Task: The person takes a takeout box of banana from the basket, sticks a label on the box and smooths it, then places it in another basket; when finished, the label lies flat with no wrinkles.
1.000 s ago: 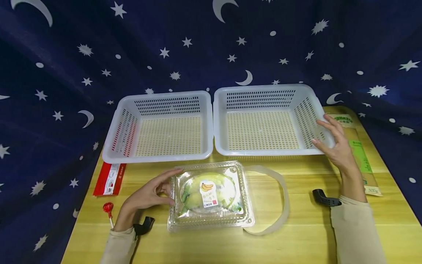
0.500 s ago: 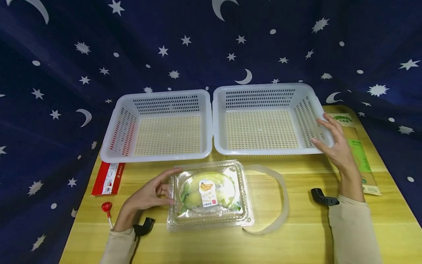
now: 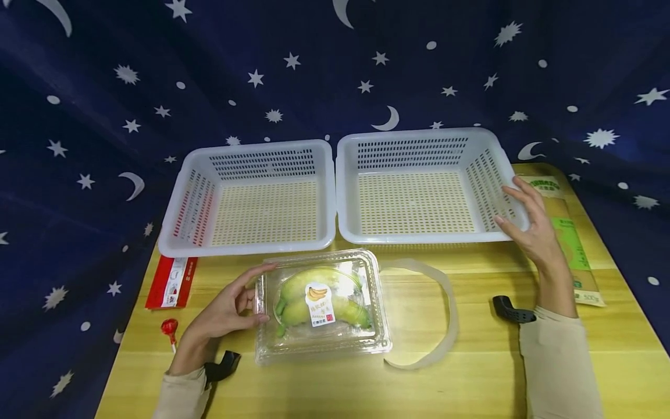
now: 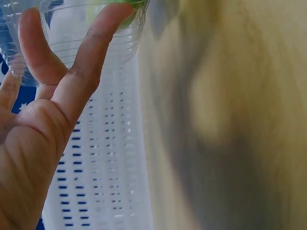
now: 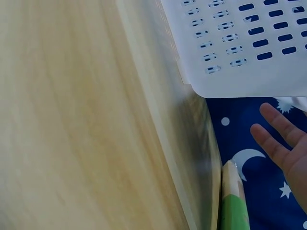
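My left hand [image 3: 222,311] grips the left end of a clear plastic clamshell box [image 3: 340,340], thumb at the near side and forefinger over the far corner. Yellow-green bananas [image 3: 298,311] show through its lid, under a white banana label [image 3: 319,305]. In the left wrist view, two fingertips overlap the box's ridged wall [image 4: 127,48]. By the right end of the right white basket [image 3: 419,238], my right hand [image 3: 536,233] is held with fingers spread and nothing in it. The right wrist view has its fingers [image 5: 273,143] apart from the basket wall [image 5: 268,79].
A second white basket [image 3: 251,250] stands beside the first. A pale curved strip [image 3: 451,314] lies right of the box. At the left are a red packet [image 3: 173,285] and a red lollipop [image 3: 169,327]. A brown and green bag [image 3: 567,244] lies beyond my right hand.
The box has moved a little left with my left hand, and its bananas show more clearly. My right hand stays by the basket's end.
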{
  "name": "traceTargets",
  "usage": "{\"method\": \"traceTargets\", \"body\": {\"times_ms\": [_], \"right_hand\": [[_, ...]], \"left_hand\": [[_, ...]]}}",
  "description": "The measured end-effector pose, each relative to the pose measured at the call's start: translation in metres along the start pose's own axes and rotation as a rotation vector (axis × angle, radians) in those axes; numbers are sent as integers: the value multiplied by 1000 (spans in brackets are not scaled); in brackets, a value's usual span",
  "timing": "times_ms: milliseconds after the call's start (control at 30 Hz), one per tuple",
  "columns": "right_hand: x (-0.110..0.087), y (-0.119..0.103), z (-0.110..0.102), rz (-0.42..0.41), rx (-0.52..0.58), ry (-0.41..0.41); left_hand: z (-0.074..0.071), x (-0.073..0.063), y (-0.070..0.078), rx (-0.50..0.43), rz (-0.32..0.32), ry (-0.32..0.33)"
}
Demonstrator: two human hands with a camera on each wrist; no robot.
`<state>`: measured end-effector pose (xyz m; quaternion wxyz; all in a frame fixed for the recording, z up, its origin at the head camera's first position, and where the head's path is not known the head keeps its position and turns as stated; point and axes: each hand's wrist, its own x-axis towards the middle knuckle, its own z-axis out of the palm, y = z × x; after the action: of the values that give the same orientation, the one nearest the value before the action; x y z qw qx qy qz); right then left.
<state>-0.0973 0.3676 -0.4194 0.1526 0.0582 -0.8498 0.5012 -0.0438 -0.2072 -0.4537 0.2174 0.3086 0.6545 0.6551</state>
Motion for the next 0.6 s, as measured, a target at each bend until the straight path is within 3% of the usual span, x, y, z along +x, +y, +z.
{"method": "traceTargets", "body": {"times_ms": [233, 467, 600], "right_hand": [[0, 2, -1, 8, -17, -9], [2, 34, -6, 23, -25, -4], [2, 36, -4, 15, -13, -7]], "left_hand": [[-6, -8, 17, -70, 60, -28], [-10, -7, 38, -65, 110, -45], [-20, -5, 55, -66, 133, -68]]}}
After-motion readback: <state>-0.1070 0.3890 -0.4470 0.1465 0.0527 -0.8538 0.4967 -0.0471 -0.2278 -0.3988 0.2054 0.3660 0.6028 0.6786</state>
